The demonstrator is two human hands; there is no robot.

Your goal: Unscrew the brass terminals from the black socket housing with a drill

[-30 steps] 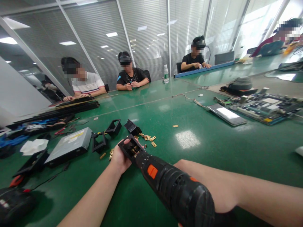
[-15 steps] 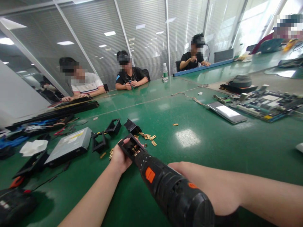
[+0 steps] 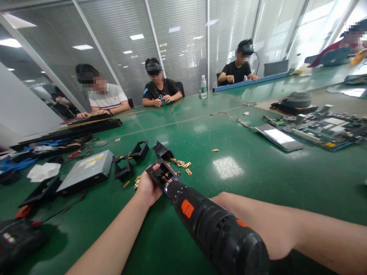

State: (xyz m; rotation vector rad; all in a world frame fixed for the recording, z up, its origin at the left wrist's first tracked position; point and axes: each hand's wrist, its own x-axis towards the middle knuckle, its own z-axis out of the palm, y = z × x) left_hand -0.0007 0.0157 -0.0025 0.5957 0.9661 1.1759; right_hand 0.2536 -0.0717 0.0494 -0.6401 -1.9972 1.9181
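Observation:
My left hand [image 3: 147, 186] is closed round a small black plastic housing [image 3: 160, 175] with brass contacts inside, held just above the green table [image 3: 235, 179]. My right hand [image 3: 259, 229] grips a black cordless drill [image 3: 212, 229] with an orange switch. The drill's tip is pressed into the housing, and a small light shines at the tip. Loose brass plates [image 3: 183, 165] lie on the table just beyond the housing.
More black housings [image 3: 139, 151] and a grey optical drive [image 3: 86, 172] lie to the left, with tools and cables further left. A circuit board [image 3: 323, 130] and a flat silver device [image 3: 279, 137] sit to the right. Other people sit at the far side.
The drill tip's light has come on at the housing. The view has shifted slightly; both hands keep their hold in about the same place.

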